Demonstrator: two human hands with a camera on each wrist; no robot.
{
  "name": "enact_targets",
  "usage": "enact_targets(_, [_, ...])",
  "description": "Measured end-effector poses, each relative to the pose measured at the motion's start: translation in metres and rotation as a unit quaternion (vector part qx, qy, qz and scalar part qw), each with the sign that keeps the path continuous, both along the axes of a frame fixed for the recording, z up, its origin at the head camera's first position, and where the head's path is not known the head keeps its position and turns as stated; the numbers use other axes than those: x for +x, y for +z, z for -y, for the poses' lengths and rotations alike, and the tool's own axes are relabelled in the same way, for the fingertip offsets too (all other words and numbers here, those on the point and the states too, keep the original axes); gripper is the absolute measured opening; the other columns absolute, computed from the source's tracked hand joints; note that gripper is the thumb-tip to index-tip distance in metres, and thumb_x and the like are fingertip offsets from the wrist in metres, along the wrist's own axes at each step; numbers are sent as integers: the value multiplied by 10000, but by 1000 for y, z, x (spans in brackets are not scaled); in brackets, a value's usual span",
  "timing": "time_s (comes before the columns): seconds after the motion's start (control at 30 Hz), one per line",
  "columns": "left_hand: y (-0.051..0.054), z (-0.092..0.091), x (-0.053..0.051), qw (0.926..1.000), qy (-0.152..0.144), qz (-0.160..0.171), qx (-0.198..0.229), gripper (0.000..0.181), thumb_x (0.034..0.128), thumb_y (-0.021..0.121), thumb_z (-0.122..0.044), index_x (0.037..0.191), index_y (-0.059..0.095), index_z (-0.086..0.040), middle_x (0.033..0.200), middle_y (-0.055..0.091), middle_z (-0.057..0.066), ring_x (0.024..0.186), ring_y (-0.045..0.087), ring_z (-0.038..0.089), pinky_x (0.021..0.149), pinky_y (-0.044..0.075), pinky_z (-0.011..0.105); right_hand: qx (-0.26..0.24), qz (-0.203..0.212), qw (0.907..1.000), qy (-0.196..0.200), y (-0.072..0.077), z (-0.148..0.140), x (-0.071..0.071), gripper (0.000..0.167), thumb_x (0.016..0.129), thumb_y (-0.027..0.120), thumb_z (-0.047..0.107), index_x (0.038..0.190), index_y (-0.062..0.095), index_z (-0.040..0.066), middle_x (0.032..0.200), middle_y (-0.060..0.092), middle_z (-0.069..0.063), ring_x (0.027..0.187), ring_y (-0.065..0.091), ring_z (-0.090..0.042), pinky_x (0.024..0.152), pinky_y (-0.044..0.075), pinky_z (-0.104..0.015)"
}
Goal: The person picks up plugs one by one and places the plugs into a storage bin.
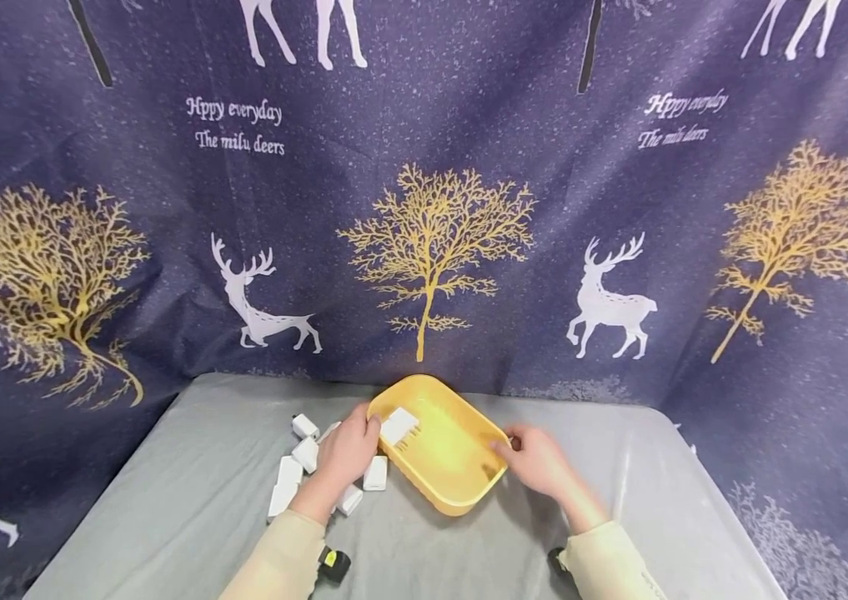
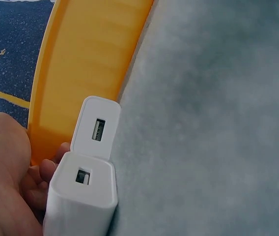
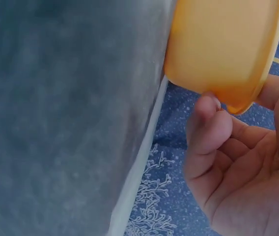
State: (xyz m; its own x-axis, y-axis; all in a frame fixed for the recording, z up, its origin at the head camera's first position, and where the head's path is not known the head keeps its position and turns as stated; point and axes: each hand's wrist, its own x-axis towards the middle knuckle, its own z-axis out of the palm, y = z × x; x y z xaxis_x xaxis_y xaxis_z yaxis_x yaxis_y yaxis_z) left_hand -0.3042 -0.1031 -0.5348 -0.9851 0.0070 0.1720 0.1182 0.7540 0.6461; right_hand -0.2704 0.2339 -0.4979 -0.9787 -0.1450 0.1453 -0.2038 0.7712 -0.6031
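A yellow plastic tray (image 1: 442, 467) sits at the back of the table, turned at an angle. My left hand (image 1: 343, 450) grips its left rim, thumb at the edge and fingertips partly hidden behind adapters in the left wrist view. On the opposite side my right hand (image 1: 541, 465) pinches the right rim; the right wrist view has the thumb at the rim and curled fingers under the tray's wall (image 3: 223, 44). One white USB power adapter (image 1: 398, 425) lies inside the tray, near the left hand. Two adapters with USB ports, one nearer (image 2: 83, 184), stand close to the left fingers.
Several more white adapters lie around the left hand, among them one at the back (image 1: 305, 427), one beside the tray (image 1: 374, 473) and one in front (image 1: 287, 479). Grey cloth (image 1: 469, 558) covers the table. A dark blue printed curtain (image 1: 469, 108) hangs behind it.
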Motion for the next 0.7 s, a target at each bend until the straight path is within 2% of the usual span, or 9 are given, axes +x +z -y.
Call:
enact_targets(0.33, [1, -1, 0, 10000, 27, -72, -15, 463, 1174, 459, -356, 1524, 630, -107, 1386, 755, 128, 1172, 747, 432, 924, 571, 640, 26, -58, 10000, -67, -4, 5, 3, 140, 1081, 718, 201, 1001, 765, 96, 780, 626, 32, 715, 566, -152, 707, 520, -410])
enact_targets(0.47, [2, -1, 1, 10000, 22, -78, 0, 455, 1175, 463, -354, 1518, 632, -108, 1377, 758, 129, 1163, 748, 434, 928, 567, 647, 51, 64, 9999, -90, -5, 8, 3, 167, 1097, 666, 163, 947, 708, 103, 750, 585, 20, 683, 546, -165, 671, 494, -404])
enact_targets(0.7, [2, 0, 1, 9999, 18, -117, 1, 451, 1172, 474, -350, 1518, 632, -108, 1372, 760, 133, 1164, 747, 438, 933, 567, 649, 173, 8, 9998, -128, -6, 10, 2, 216, 1096, 620, 125, 881, 641, 120, 711, 533, 18, 651, 517, -167, 633, 467, -394])
